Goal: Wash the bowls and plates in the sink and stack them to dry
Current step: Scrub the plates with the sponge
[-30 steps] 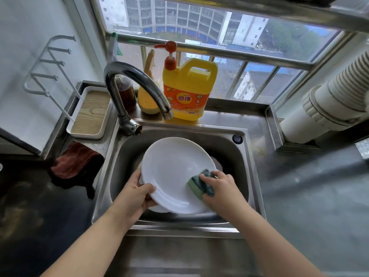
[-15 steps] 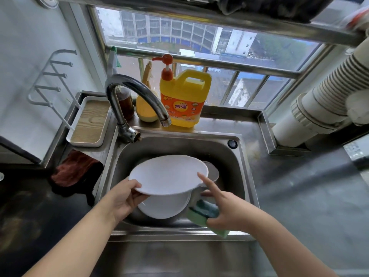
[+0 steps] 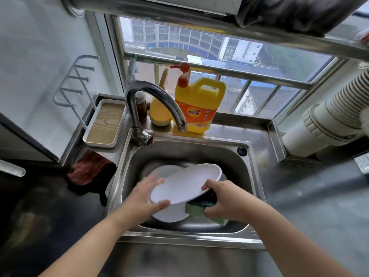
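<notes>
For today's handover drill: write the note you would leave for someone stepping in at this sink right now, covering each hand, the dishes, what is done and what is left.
Left hand: holds the near-left rim of the white plate, tilted above the sink.
Right hand: grips the green sponge and touches the plate's right edge.
More white dishes lie in the basin beneath.
Faucet shows no running water.
Done: nothing visibly stacked to dry.
Left: scrub and rinse this plate, wash the rest, stack them all.
</notes>
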Motion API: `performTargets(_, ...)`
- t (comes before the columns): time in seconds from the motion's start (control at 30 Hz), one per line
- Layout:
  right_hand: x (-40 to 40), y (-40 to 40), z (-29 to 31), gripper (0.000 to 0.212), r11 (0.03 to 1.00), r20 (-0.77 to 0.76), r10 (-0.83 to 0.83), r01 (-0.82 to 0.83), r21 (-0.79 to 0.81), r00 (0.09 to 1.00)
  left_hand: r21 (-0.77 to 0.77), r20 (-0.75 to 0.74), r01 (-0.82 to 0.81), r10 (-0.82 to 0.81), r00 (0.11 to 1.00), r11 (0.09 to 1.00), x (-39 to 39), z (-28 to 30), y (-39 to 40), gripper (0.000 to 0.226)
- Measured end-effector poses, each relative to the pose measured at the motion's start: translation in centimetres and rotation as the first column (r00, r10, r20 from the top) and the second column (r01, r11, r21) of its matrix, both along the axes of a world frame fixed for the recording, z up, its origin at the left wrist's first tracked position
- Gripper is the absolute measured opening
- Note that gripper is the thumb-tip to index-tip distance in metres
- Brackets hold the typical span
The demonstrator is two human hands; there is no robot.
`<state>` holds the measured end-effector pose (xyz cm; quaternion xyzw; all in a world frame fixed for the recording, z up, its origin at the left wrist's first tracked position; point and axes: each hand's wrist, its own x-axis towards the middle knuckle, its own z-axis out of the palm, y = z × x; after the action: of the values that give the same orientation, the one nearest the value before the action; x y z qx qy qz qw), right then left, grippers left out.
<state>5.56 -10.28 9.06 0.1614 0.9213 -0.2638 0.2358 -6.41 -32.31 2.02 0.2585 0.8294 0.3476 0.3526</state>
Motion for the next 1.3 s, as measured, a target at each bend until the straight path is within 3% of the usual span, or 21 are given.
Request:
performTargets(0.07,-0.5,-0.1,0.2,0.054,0.999,0.029,0.036,-0.037,0.033,0.999,0.043,-0.085,0.193,-0.189,0.978,0.980,0.4,-0.7,0.6,0.075)
performTargets(0.13,-0.9,-0.3,0.6,0.053,0.997,0.040,0.062,-0.064,0.044,0.997,0.139,-0.154,0.257,-0.236,0.959,0.956,1.0,-1.4,1.3,0.043)
performTargets(0.17,-1.0,-0.4,0.8,0.052,0.997,0.038,0.064,-0.065,0.045,0.997,0.192,-0.200,0.267,-0.228,0.953,0.944,1.1,-1.7,1.6,0.032)
performTargets(0.3,-1.2,-0.1,0.6,0.069,0.995,-0.035,-0.051,0.047,-0.091,0.998,0.345,-0.302,0.126,-0.017,0.953,0.930,1.0,-1.3,2.0,0.030)
performTargets(0.33,-1.0,0.1,0.5,0.079,0.986,-0.069,-0.096,0.085,-0.142,0.993,0.377,-0.241,0.060,0.035,0.970,0.924,0.8,-1.2,2.2,0.029)
performTargets(0.4,-0.6,0.1,0.3,0.088,0.972,-0.153,-0.187,0.161,-0.170,0.970,0.408,0.051,-0.150,0.142,0.989,0.900,0.5,-0.5,2.5,0.025)
performTargets(0.5,-0.3,-1.1,-0.3,0.079,0.932,-0.329,-0.359,0.319,-0.171,0.873,0.353,0.463,-0.465,0.280,0.841,0.812,0.2,0.2,2.8,0.020)
performTargets(0.6,-1.2,-3.1,-2.2,0.072,0.897,-0.436,-0.441,0.383,-0.220,0.784,0.330,0.626,-0.578,0.285,0.726,0.747,0.4,0.6,3.0,0.020)
performTargets(0.67,-2.4,-5.2,-3.6,0.065,0.924,-0.464,-0.381,0.337,-0.180,0.799,0.342,0.701,-0.637,0.264,0.663,0.691,0.6,1.0,3.2,0.018)
performTargets(0.8,-5.1,-7.4,-4.8,0.054,0.942,-0.532,-0.305,0.334,-0.044,0.790,0.356,0.760,-0.692,0.235,0.606,0.628,0.5,1.6,3.2,0.021)
performTargets(0.87,-6.6,-5.9,-5.3,0.052,0.917,-0.557,-0.362,0.395,-0.066,0.748,0.370,0.742,-0.692,0.250,0.621,0.620,0.3,1.6,2.8,0.018)
performTargets(1.03,-8.6,-1.9,-5.3,0.051,0.788,-0.410,-0.601,0.596,-0.159,0.686,0.392,0.716,-0.667,0.245,0.653,0.633,0.2,1.6,2.0,0.018)
performTargets(1.2,-7.8,-8.5,-4.4,0.051,0.929,-0.587,-0.339,0.361,-0.085,0.735,0.400,0.735,-0.679,0.226,0.639,0.616,-0.7,1.5,2.2,0.020)
performTargets(1.3,-8.0,-9.9,-4.8,0.051,0.948,-0.627,-0.277,0.314,-0.054,0.728,0.396,0.765,-0.700,0.207,0.609,0.595,-0.9,1.3,1.9,0.023)
